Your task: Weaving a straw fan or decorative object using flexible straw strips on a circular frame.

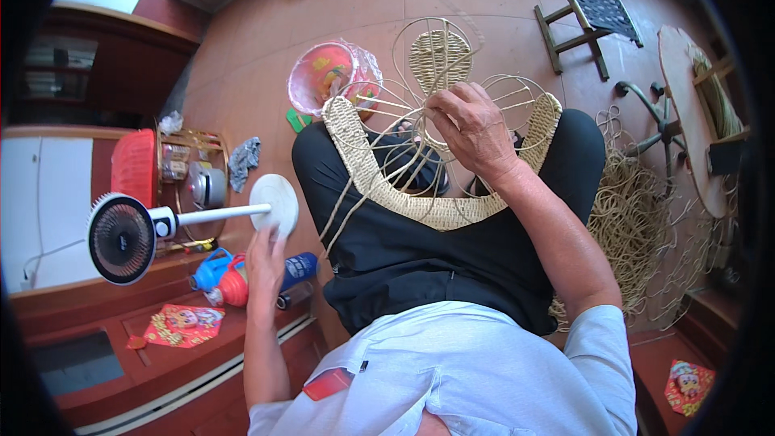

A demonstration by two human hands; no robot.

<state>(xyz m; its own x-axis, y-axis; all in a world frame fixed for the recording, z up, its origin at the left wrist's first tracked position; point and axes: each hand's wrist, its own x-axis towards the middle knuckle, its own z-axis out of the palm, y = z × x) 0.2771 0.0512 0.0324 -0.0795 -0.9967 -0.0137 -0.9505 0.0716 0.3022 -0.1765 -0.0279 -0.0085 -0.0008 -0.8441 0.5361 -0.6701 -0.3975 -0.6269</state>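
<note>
One woven frame (429,211) lies across our lap (420,282), and our right hand (468,125) is up at its open far end, pinching the ribs (386,103); our left hand (265,258), blurred, grip we can't tell, is left of the frame, by the fan (222,214).

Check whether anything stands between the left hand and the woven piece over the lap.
Yes: in this view the left thigh lies between the left hand and the woven piece; the fan's base stands close to that hand.
</note>
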